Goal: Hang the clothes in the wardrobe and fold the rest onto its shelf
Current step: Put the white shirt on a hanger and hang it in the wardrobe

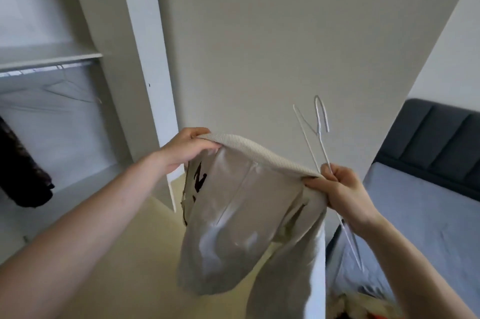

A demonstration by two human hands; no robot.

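A beige garment (pixel 244 214) with a ribbed band and dark lettering hangs between my hands, its shiny lining facing me. My left hand (pixel 189 149) grips the ribbed band at its left end. My right hand (pixel 340 188) pinches the band's right end and also holds a white wire hanger (pixel 320 121), whose hook points up. The open wardrobe (pixel 135 58) stands at the left, with a shelf (pixel 52 54) above a rail (pixel 46 69) carrying empty wire hangers (pixel 67 90). A dark garment (pixel 20 175) hangs at the far left.
A bed with a grey-blue sheet (pixel 420 214) and dark headboard (pixel 441 136) is at the right. Colourful clothes (pixel 363 311) lie at the bottom right. A plain wall (pixel 259 32) faces me, with pale floor (pixel 130 253) below.
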